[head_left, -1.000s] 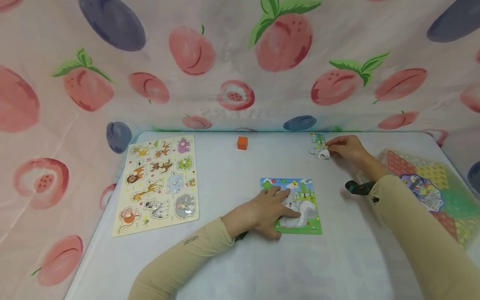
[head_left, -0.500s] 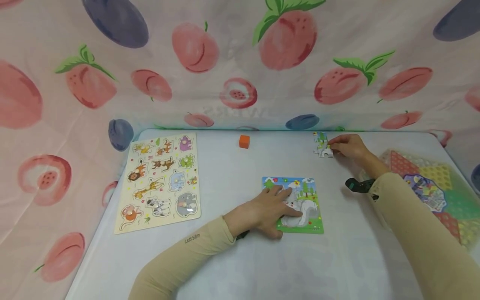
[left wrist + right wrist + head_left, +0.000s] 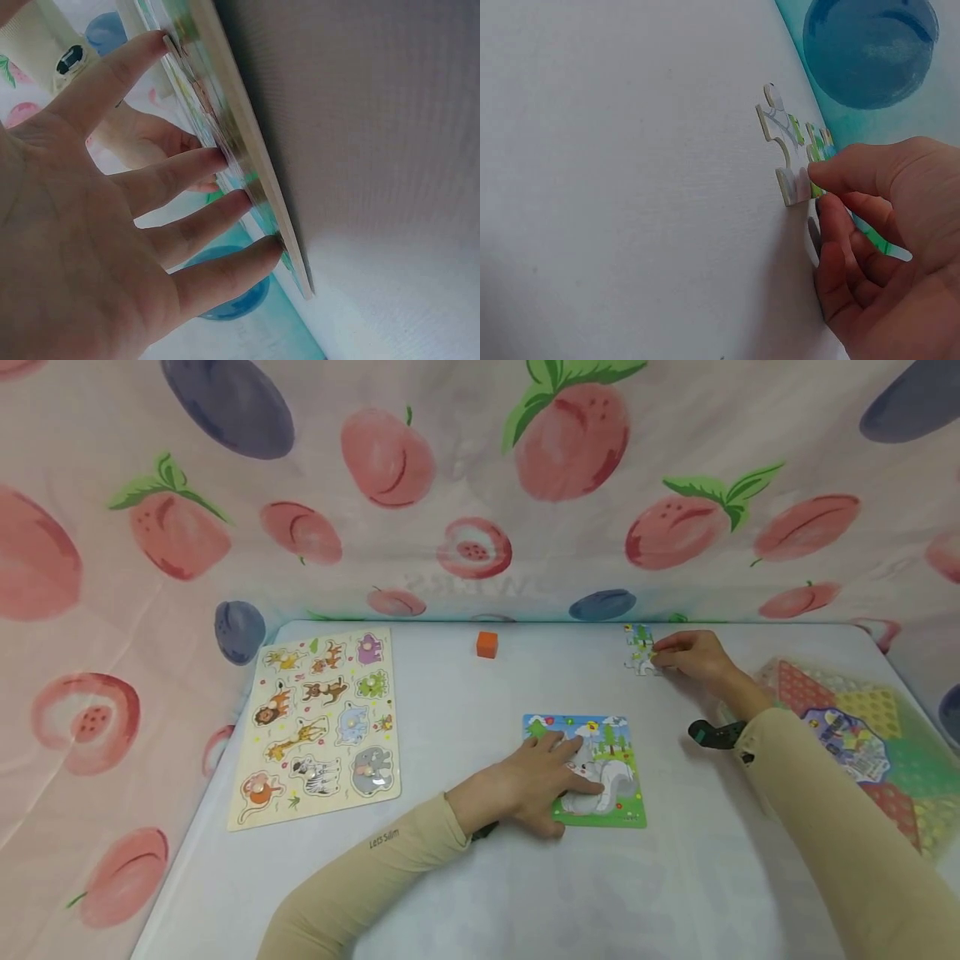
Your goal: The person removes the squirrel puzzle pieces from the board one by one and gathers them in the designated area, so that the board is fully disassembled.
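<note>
In the head view my left hand (image 3: 536, 783) lies with spread fingers on a square jigsaw puzzle (image 3: 611, 793) showing a grey animal, trees and grass. From the left wrist, the straight fingertips (image 3: 266, 247) touch the face of the puzzle board (image 3: 262, 161) near its edge. My right hand (image 3: 697, 656) is at the far right of the table, beside a small group of puzzle pieces (image 3: 637, 639). Its thumb and index finger pinch the edge of the nearest white-and-grey puzzle piece (image 3: 791, 169). A rounded grey-and-white bit (image 3: 813, 236) shows by the curled fingers, partly hidden.
A wooden animal knob puzzle (image 3: 333, 793) lies on the left. An orange cube (image 3: 487, 645) stands near the back edge. On the right, under the forearm, is a clear pack of coloured studded plates (image 3: 870, 702). A fruit-print curtain (image 3: 472, 460) hangs behind the table.
The nearest puzzle piece at my right hand has shifted slightly and lies flatter, more in line with the pieces behind it. My left hand stays on the puzzle.
</note>
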Motion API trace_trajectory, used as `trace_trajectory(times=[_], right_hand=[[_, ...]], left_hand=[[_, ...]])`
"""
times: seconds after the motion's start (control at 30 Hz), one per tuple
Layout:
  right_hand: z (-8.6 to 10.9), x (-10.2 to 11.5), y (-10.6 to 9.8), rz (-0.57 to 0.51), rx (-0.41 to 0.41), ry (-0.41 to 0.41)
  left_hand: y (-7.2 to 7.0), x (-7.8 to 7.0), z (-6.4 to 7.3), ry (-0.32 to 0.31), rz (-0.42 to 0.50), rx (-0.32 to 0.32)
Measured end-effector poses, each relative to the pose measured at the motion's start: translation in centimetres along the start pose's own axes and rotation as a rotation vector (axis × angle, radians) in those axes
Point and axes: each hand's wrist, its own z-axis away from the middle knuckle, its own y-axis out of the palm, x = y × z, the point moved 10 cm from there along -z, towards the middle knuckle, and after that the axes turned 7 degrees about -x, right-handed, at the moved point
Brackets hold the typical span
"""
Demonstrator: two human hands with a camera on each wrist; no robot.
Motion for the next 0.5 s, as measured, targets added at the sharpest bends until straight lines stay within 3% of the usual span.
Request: trace_trajectory(times=[0.5], right_hand=[[0.36,0.19,-0.20,0.030,-0.028,-0.034]], left_hand=[[0.04,-0.03,-0.06,0.000,-0.002,0.000]])
